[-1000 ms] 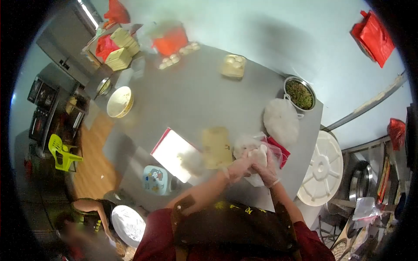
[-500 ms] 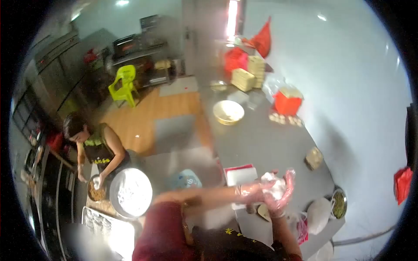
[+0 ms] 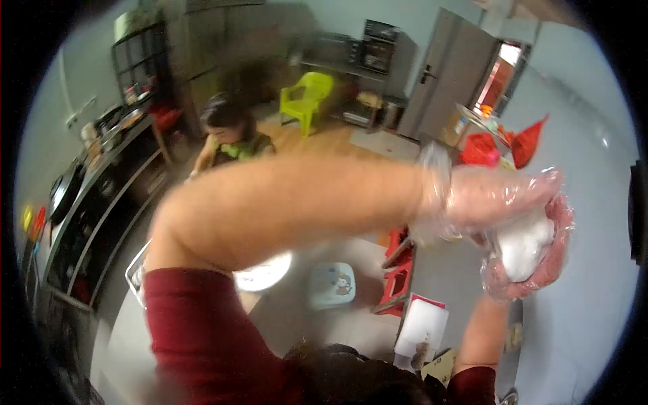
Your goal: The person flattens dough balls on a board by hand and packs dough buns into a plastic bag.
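A soft white lump [image 3: 523,248] sits between my two hands, raised high at the right of the head view. My right hand [image 3: 557,246], in a clear plastic glove, is cupped round its lower and right sides. From the left, my left hand [image 3: 496,196], gloved the same way, reaches over the top of the lump, its fingers pressed together against it. Part of the lump is hidden by the fingers. My left forearm crosses the middle of the view.
Below the hands, the grey table [image 3: 449,270] bears a white board [image 3: 422,327]. Red stools [image 3: 397,280] and a stool with a cartoon seat [image 3: 332,285] stand beside it. Behind my left arm is a person [image 3: 233,131]; further back is a green chair [image 3: 307,101].
The view has swung left towards the room. Both hands have risen from over the table, closer to the camera, with the white lump still between them.
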Action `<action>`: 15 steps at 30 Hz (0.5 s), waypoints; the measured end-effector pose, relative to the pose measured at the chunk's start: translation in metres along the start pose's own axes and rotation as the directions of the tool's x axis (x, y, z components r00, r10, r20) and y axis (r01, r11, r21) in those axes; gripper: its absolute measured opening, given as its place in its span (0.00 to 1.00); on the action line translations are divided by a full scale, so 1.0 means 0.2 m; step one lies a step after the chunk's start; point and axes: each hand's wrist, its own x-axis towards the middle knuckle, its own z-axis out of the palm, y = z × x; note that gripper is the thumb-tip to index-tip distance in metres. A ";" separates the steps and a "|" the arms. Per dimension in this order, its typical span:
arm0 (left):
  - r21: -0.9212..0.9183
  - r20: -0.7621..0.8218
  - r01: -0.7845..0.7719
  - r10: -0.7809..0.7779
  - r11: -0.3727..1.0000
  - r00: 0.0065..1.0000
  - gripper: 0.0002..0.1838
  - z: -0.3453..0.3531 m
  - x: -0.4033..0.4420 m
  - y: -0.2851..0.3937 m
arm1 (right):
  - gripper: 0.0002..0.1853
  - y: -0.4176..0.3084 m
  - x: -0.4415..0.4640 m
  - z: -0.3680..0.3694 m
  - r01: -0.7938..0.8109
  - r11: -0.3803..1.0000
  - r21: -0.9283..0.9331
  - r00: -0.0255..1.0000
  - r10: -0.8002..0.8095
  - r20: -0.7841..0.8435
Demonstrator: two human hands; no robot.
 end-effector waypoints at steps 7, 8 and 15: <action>-0.162 -0.687 -0.410 0.195 0.898 0.700 0.27 0.11 -0.40 -0.58 | 0.34 -0.25 -0.41 0.12 -0.107 0.994 -0.033 0.927 0.112 0.359; -0.353 -0.693 -0.493 0.132 0.795 0.709 0.27 0.09 -0.40 -0.71 | 0.32 -0.27 -0.47 0.14 -0.205 0.979 -0.003 0.895 0.189 0.404; -0.117 -0.820 -0.584 0.254 0.804 0.513 0.28 0.22 -0.44 -1.11 | 0.24 -0.34 -0.74 0.12 -0.811 0.580 0.071 0.532 0.681 0.503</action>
